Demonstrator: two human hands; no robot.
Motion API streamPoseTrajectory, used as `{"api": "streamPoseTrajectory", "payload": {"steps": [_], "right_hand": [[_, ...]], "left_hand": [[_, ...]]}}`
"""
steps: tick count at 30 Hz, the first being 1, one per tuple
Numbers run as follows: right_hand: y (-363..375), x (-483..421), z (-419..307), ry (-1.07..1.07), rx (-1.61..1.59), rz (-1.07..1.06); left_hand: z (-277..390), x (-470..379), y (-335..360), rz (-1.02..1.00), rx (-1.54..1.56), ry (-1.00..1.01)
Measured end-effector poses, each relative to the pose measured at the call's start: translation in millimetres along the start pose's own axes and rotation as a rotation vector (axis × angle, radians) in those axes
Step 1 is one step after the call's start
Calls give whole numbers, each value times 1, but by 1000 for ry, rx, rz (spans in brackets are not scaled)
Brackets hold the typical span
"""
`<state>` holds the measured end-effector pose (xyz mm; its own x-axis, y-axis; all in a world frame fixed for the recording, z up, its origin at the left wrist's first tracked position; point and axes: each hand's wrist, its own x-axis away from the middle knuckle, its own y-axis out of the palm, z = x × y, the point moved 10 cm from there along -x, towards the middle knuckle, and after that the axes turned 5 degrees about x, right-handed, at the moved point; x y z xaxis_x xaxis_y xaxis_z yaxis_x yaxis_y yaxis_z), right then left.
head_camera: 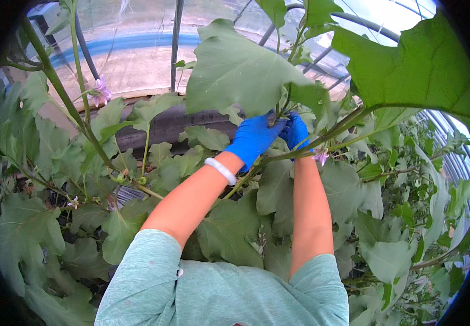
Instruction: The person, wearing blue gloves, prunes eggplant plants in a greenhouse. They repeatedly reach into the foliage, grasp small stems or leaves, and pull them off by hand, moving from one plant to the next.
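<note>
Both my hands wear blue gloves and meet at an upright eggplant stem (288, 100) in front of me. My left hand (257, 134), with a white bangle on its wrist, has its fingers closed around the lower part of that stem. Right beside it, my right hand (296, 130) is bent in toward the same stem; its fingertips are partly hidden, so its hold cannot be made out. A broad eggplant leaf (239, 73) hangs just above the left hand. A thick slanting branch (320, 140) crosses in front of my right wrist, with a pale purple flower (321, 157) below it.
Tall eggplant stems (61, 83) with another purple flower (101, 91) rise at the left. A large leaf (418, 69) juts in at the upper right. Behind the plants are a dark horizontal tube (161, 126), metal greenhouse poles (176, 45) and plastic sheeting. Dense foliage surrounds my arms.
</note>
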<state>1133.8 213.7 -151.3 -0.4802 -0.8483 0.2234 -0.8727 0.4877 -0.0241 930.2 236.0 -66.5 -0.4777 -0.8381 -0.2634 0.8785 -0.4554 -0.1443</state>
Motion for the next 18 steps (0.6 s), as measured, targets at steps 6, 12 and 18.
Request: {"api": "streamPoseTrajectory", "payload": {"steps": [6,12,18], "right_hand": [[-8,-37,17,31,-166,-155],[-18,-18,42,255,-17,-211],[-4,-7,-17,-396,441,-124]], "left_hand": [[22,-32,1,127,216,170],[-41,-20,-28,250,171,-12],[-78,-19,-8,264,373,69]]}}
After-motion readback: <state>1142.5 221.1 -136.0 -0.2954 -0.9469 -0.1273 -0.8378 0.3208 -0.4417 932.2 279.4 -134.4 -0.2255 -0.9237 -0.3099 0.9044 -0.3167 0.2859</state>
